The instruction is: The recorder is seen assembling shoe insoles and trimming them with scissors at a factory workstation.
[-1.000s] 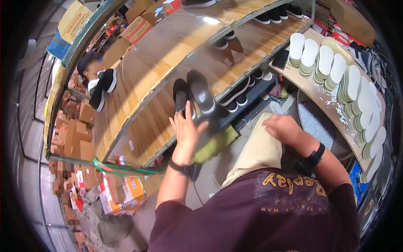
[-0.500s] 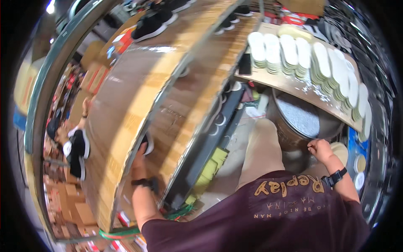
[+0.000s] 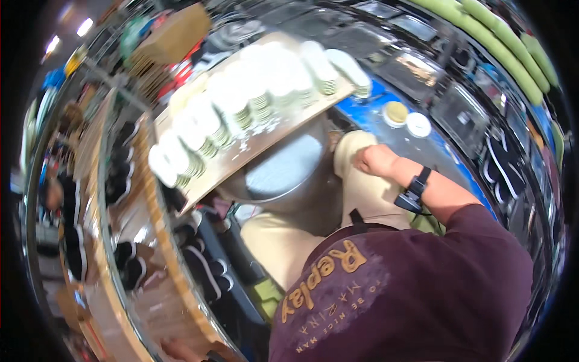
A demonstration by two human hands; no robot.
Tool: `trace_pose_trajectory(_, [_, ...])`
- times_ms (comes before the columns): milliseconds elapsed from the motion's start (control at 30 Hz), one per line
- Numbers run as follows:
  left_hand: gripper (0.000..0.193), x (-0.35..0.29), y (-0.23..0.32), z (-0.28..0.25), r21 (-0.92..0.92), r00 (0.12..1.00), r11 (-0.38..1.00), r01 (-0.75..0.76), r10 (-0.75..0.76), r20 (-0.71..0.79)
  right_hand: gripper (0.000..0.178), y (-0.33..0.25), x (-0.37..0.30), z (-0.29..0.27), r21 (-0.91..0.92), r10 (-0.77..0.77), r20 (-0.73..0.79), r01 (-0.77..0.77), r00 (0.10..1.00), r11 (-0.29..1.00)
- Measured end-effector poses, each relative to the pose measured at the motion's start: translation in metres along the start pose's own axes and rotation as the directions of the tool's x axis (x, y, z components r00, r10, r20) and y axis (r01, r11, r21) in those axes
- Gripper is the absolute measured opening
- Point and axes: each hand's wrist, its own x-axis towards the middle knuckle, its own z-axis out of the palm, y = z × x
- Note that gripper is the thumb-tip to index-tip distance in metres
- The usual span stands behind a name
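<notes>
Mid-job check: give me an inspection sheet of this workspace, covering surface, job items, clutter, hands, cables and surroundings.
Surface: wooden board bearing stacks of white-topped insoles.
Job's things: black white-soled shoes on the wooden shelf.
Clutter: white scraps on the board; two round tubs on the blue surface.
Hands: right hand curled by the right knee; left hand at the shelf, blurred, grip unclear.
Cables: nothing clearly seen.
Surroundings: cardboard box beyond the board; green rolls at upper right.

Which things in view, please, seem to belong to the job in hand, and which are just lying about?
Probably in the job:
black white-soled shoes
shelf board beside the left hand
possibly the stacked white insoles

Probably just lying about:
cardboard box
two round containers
long green rolls
</notes>
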Motion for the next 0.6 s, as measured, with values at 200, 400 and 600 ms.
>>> trace_pose_trajectory(200, [0.03,-0.119,0.375,-0.074,-0.611,0.69,0.488,-0.623,0.711,-0.137,0.018,0.103,-0.079,-0.032,0.061,0.427,-0.328,-0.432,0.843,0.9])
trace_pose_trajectory(400, [0.021,-0.239,0.538,-0.142,-0.793,0.416,0.118,-0.597,0.892,-0.18,0.028,0.223,-0.233,-0.07,0.034,0.706,-0.608,-0.877,0.362,0.479])
trace_pose_trajectory(600, [0.016,-0.302,0.597,-0.158,-0.839,0.262,-0.04,-0.543,0.941,-0.214,0.047,0.272,-0.384,-0.132,0.32,0.724,-0.579,-0.921,-0.375,-0.221])
